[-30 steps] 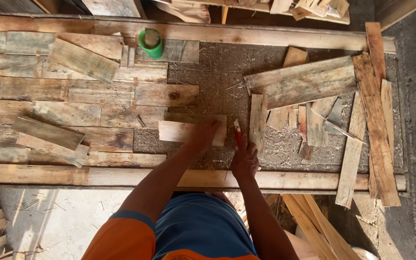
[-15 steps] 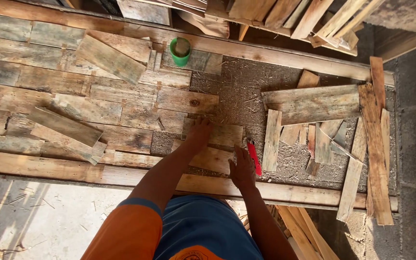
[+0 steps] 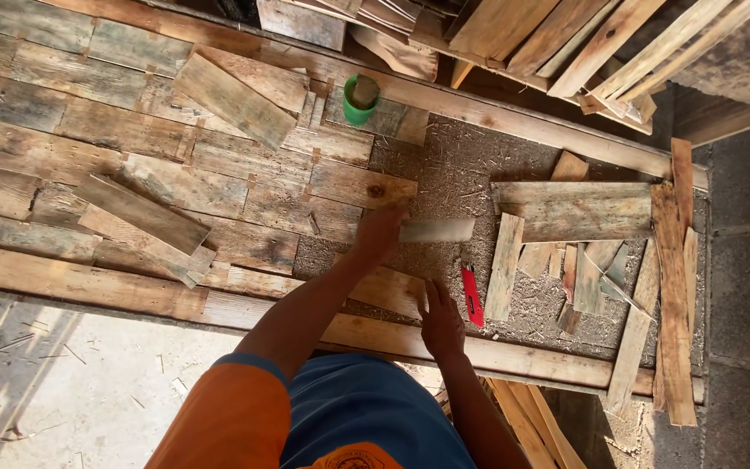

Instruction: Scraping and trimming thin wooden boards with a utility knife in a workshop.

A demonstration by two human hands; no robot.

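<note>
1. Fingers of my left hand (image 3: 381, 231) clamp one end of a pale, flat wood offcut (image 3: 436, 230), arm stretched forward over the tabletop (image 3: 444, 187).
2. Right hand (image 3: 441, 320) lies flat, fingers spread, on a rough plank piece (image 3: 388, 289), beside a red utility knife (image 3: 471, 295).
3. Weathered, grainy boards (image 3: 132, 130) cover the sawdust-strewn surface; a green cup (image 3: 358, 102) stands farther off.

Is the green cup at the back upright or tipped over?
Upright: the green cup stands on the boards with its open rim facing up and something inside.
</note>
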